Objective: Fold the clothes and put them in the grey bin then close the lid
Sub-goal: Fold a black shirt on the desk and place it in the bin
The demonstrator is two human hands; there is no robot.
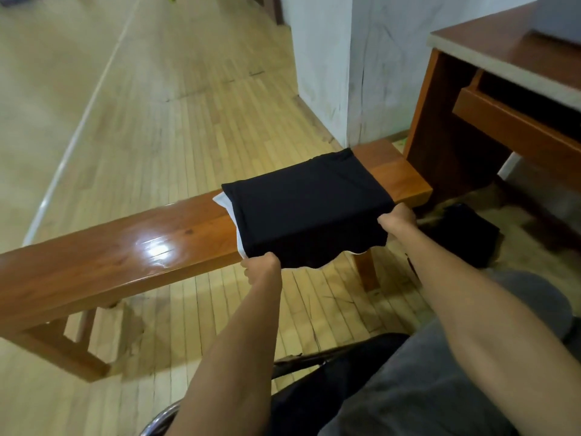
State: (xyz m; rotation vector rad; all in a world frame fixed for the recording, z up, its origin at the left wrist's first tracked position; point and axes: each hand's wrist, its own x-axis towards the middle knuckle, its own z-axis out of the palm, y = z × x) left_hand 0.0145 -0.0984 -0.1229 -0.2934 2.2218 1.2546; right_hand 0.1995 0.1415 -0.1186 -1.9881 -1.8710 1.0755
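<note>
A folded black garment [308,209] lies on the wooden bench [132,247], over a white garment [224,201] whose edge peeks out at the left. Its near edge hangs over the bench's front. My left hand [262,265] grips the near left corner of the black garment. At the near right corner, my right hand [397,218] grips the cloth. No grey bin is in view.
A wooden desk [503,89] stands at the right, beyond the bench's end. A dark bundle [465,234] lies on the floor under it. A white wall corner [345,73] rises behind the bench. I sit on a chair with a metal frame [163,416].
</note>
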